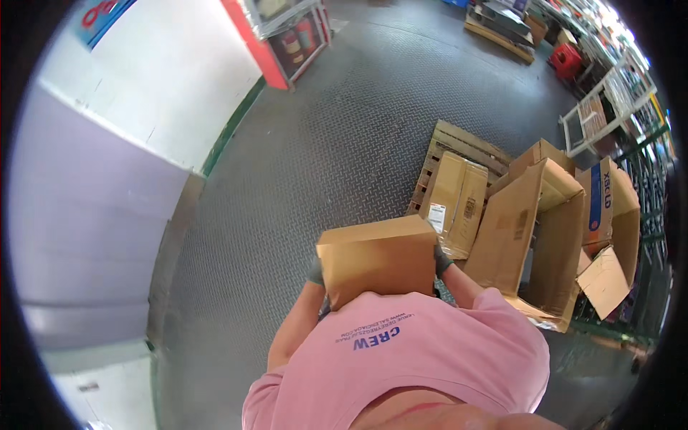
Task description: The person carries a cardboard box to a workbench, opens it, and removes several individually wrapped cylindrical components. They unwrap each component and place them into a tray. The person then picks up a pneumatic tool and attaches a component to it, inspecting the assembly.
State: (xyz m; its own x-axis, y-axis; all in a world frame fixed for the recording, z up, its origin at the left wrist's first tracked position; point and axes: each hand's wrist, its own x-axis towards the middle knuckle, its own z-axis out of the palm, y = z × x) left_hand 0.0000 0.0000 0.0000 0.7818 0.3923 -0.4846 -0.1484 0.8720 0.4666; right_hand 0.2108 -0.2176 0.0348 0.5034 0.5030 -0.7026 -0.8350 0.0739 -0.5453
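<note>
I carry a brown cardboard box (376,261) close against my chest, above the floor. On its left side is my left hand (315,271) in a dark glove, gripping the box. My right hand (443,259), gloved the same way, holds the opposite side. Most fingers of both hands are hidden by the box. Just beyond my right hand, a flat taped carton (456,197) with a white label rests on a wooden pallet (469,143).
Large cardboard boxes with raised flaps (502,236) stand to my right. Farther right are a white metal rack (609,100) and cluttered shelving. A pale wall (93,215) runs along the left, with a red-framed cabinet (283,43) ahead. The floor (308,158) is grey textured plate.
</note>
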